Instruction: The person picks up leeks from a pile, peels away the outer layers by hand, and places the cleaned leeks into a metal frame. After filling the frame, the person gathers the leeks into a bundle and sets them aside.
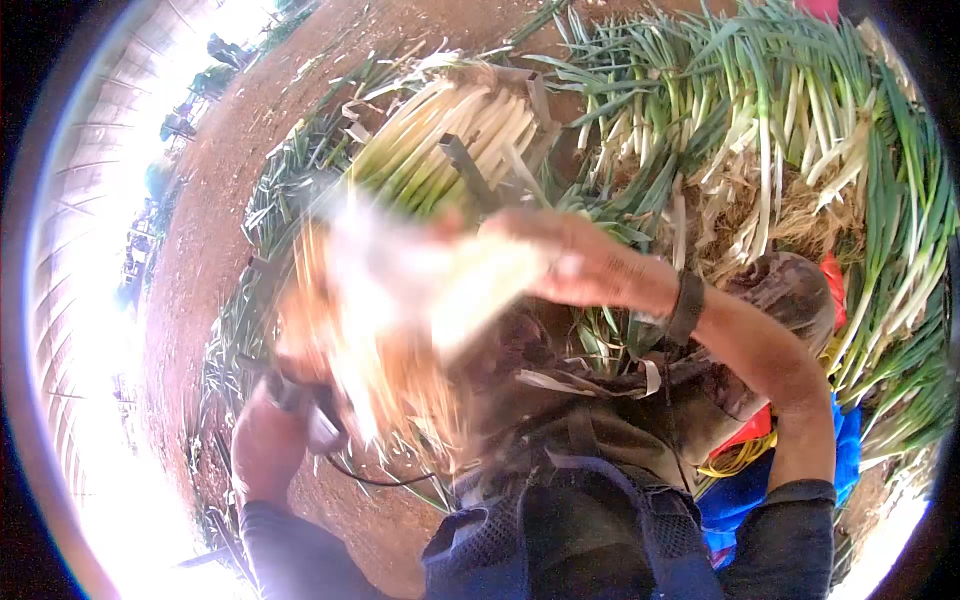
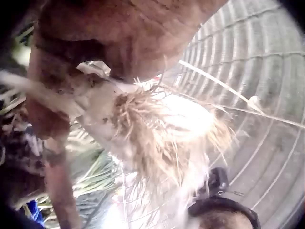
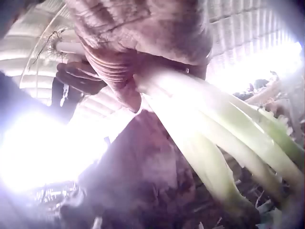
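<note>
In the right wrist view the right hand (image 3: 143, 33) grips several pale green-white stalks (image 3: 214, 129), which fan out below it. The left hand (image 2: 114, 38) has its fingers curled round the white root ends of stalks, with stringy roots (image 2: 152, 133) hanging beside it. In the head view the left hand (image 1: 305, 320) and the roots (image 1: 385, 370) are heavily blurred, in front of the chest; the right hand (image 1: 590, 265) is to their right. A bundle of trimmed green onions (image 1: 465, 125) lies just beyond both hands, between metal uprights (image 1: 465, 165).
Piles of green onions with roots (image 1: 760, 130) lie at the back and right. Loose leaves (image 1: 285, 185) are strewn at the left on brown soil (image 1: 215, 210). A blue bag (image 1: 735, 495) and yellow cord (image 1: 740, 460) sit by the right knee.
</note>
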Tool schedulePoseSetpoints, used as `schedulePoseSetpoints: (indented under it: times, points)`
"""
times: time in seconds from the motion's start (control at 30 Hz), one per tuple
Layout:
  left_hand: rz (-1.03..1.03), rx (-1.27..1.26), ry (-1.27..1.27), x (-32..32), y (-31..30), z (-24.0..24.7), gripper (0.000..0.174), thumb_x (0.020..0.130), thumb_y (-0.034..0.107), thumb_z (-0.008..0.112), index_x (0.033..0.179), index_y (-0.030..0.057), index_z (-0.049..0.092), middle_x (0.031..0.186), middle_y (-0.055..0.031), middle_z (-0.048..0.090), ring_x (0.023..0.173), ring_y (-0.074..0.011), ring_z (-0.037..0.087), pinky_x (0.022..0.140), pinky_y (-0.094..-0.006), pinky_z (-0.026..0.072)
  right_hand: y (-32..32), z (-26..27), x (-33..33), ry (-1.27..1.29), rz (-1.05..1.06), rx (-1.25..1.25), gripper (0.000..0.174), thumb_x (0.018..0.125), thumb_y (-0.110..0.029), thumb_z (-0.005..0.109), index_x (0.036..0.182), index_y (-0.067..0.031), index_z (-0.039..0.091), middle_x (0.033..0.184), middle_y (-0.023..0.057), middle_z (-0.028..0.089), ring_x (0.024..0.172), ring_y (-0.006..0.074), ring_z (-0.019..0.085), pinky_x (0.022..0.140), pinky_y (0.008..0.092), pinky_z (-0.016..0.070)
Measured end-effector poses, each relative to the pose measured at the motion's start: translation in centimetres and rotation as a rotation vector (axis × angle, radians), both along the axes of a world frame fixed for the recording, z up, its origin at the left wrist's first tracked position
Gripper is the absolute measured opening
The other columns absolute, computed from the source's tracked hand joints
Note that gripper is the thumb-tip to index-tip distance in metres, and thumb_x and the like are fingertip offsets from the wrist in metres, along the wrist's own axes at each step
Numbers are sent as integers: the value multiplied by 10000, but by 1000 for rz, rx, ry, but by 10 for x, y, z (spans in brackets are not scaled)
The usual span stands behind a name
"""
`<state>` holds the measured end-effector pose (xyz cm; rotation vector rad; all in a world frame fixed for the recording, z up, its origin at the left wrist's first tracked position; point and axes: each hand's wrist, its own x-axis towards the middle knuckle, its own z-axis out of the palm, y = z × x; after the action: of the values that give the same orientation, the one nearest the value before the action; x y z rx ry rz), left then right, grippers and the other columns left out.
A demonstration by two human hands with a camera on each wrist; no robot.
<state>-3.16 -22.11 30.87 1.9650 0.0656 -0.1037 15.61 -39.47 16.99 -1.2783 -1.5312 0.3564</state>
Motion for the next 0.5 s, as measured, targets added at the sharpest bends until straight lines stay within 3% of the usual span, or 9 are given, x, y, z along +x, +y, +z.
schedulePoseSetpoints:
  times: [0.03, 0.1, 0.2, 0.27, 0.33, 0.37, 0.43, 0.47, 0.5]
  points:
    - [94, 99, -31, 8, 4, 28, 500, 941, 252, 591, 1388, 51, 494, 1347, -185, 495, 1099, -244, 592, 912, -370, 513, 4, 10, 17, -46, 28, 60, 427, 827, -146, 695, 1225, -67, 562, 1028, 166, 643, 1007, 287, 653, 945, 467, 529]
    - [273, 261, -91, 22, 3, 71, 521, 933, 265, 602, 1399, 61, 490, 1370, -190, 482, 1141, -255, 576, 935, -379, 505, -23, 100, 19, -5, -328, -510, 447, 826, -152, 695, 1230, -21, 555, 1113, 180, 642, 1077, 311, 627, 1016, 488, 480]
    - [404, 343, -142, 47, -4, 94, 542, 926, 278, 614, 1410, 70, 486, 1393, -195, 470, 1183, -265, 561, 959, -389, 497, -24, 118, 51, 258, -447, -177, 556, 801, -214, 748, 1255, 22, 531, 1173, 214, 625, 1116, 333, 609, 1002, 481, 494]
    - [294, -92, -433, 68, -4, 73, 759, 944, 525, 553, 1465, 12, 347, 1373, -209, 519, 1158, -264, 592, 974, -349, 500, -31, 138, 74, 327, -431, -11, 626, 803, -259, 769, 1292, 37, 513, 1161, 207, 632, 1089, 300, 632, 979, 465, 523]
    - [223, 320, -760, 94, 5, 25, 520, 879, 255, 671, 1362, 102, 554, 1343, -179, 531, 1150, -300, 594, 934, -389, 519, -45, 168, 80, 453, -265, 49, 543, 858, -236, 712, 1294, 31, 528, 1213, 203, 625, 1147, 290, 616, 986, 419, 522]
    - [291, 489, -743, 95, -29, 10, 459, 912, 247, 629, 1319, 41, 576, 1386, -162, 492, 1180, -285, 575, 941, -384, 519, -52, 182, 74, 519, -190, 84, 517, 872, -223, 692, 1297, 25, 531, 1243, 202, 614, 1170, 293, 607, 983, 407, 525]
    - [49, -339, -747, 129, -76, -60, 900, 794, 265, 780, 1471, -47, 275, 1345, -197, 474, 1177, -309, 545, 972, -376, 502, -72, 180, 48, 531, -115, 317, 491, 894, -237, 673, 1294, 15, 539, 1293, 193, 590, 1194, 277, 596, 976, 397, 528]
    - [245, -1, -750, 141, -108, -64, 929, 752, 252, 818, 1460, -11, 277, 1336, -197, 477, 1185, -303, 535, 981, -404, 489, -71, 201, 37, 461, -192, 202, 474, 904, -232, 668, 1293, 5, 538, 1316, 185, 574, 1185, 251, 602, 946, 377, 546]
    - [452, 330, -731, 147, -130, -66, 962, 710, 240, 857, 1448, 25, 278, 1326, -197, 480, 1193, -297, 524, 989, -433, 476, -70, 210, 16, 752, -264, 242, 262, 848, -148, 730, 1048, 5, 659, 947, 77, 685, 891, 148, 670, 768, 271, 558]
